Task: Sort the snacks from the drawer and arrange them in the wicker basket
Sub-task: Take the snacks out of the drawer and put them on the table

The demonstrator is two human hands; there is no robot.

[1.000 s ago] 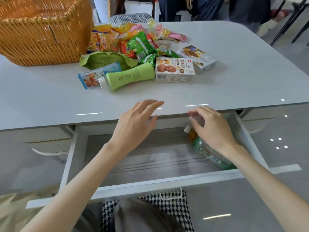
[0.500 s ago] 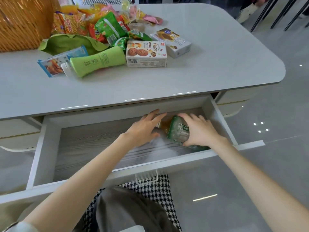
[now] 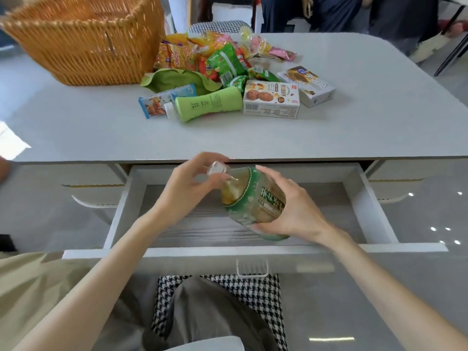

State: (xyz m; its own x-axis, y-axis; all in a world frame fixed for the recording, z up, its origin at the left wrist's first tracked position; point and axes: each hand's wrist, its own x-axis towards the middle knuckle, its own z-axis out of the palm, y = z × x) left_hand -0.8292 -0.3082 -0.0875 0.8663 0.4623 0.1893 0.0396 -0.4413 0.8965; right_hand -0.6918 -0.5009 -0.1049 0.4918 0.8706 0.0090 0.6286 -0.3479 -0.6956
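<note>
Lifted since earlier: tea bottle [image 3: 253, 198], now above drawer [image 3: 374, 214]. Right hand [image 3: 293, 214] grasps its body; left hand [image 3: 187, 186] grips its neck.

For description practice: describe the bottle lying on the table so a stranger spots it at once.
Right of the wicker basket on the grey table lies a snack pile. At its near edge, left of the biscuit box, lies the bottle: the only opaque light-green one, white cap.

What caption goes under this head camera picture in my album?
Over the open drawer, the left hand and right hand hold a green-labelled bottle; snacks piled beside the wicker basket.
</note>
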